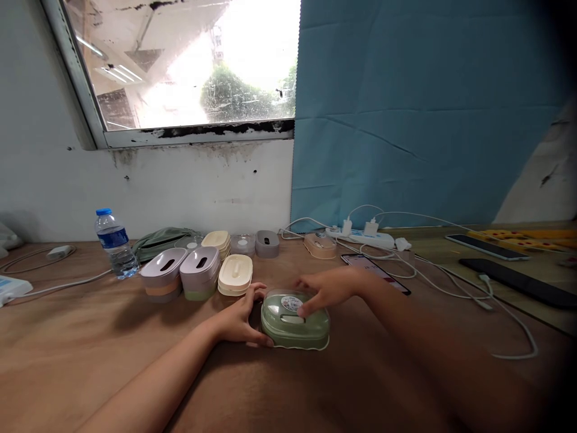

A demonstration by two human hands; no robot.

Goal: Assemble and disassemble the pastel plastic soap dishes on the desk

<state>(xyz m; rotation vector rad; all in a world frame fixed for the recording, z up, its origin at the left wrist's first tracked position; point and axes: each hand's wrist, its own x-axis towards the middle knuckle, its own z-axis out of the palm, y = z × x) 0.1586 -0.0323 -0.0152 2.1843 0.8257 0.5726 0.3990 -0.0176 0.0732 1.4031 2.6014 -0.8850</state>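
Note:
A green lidded box [295,322] with a clear cover, a round printed sticker and a slot in its top sits on the brown table. My left hand [243,319] is curved around its left side, thumb at the front corner and fingers toward the back. From the right, my right hand [327,291] reaches over the top. Its thumb touches the cover near the sticker, and its other fingers bend over the back edge, partly blurred. Just behind my left hand stands a cream lidded box [235,273].
Stacked lilac boxes [163,270] and a water bottle [115,243] stand to the left. A grey box [267,244] and a peach box [320,245] are at the back. On the right lie a phone [376,272], a power strip [360,237] and loose white cables.

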